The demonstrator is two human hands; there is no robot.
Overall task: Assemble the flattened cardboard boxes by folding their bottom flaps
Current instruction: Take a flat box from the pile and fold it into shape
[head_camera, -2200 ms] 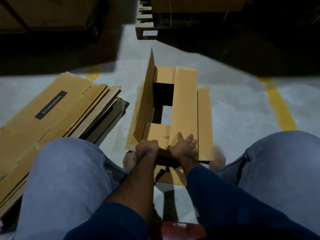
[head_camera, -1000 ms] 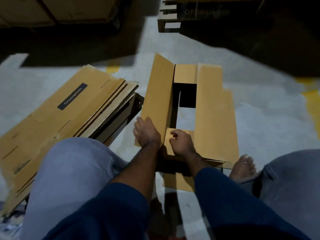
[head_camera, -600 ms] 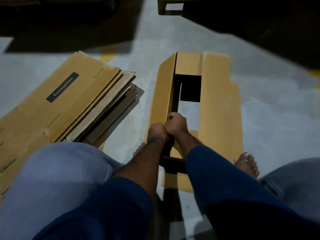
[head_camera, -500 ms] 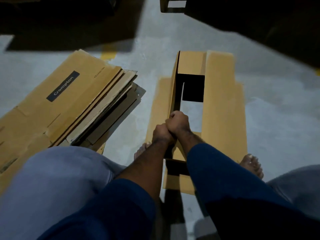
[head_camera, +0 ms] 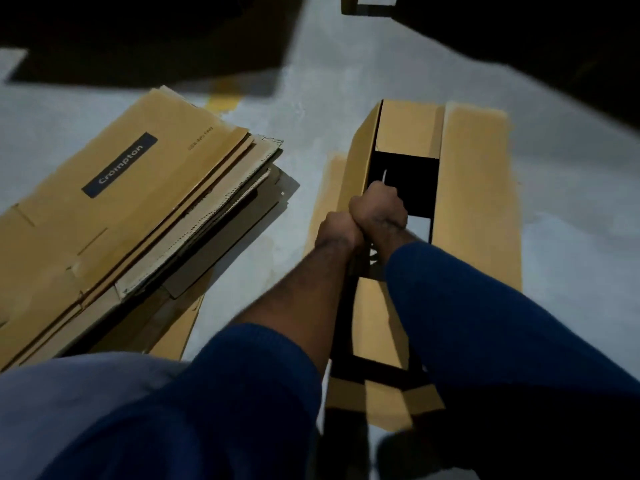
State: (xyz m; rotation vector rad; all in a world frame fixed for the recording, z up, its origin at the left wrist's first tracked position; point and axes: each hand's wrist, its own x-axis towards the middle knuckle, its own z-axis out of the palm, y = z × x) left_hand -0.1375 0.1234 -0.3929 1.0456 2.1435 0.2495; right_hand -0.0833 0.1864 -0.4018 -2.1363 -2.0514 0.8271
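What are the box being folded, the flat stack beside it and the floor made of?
Box: brown cardboard, matte, probably corrugated; it bends along straight flap creases. Flat stack: the same board, with what look like fluted edges on its layered sheets. Floor: likely concrete, grey, mottled, with a slight sheen.

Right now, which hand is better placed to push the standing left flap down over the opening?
Left, likely: the left hand is outside the standing flap and can push inward; the right hand is over the opening.
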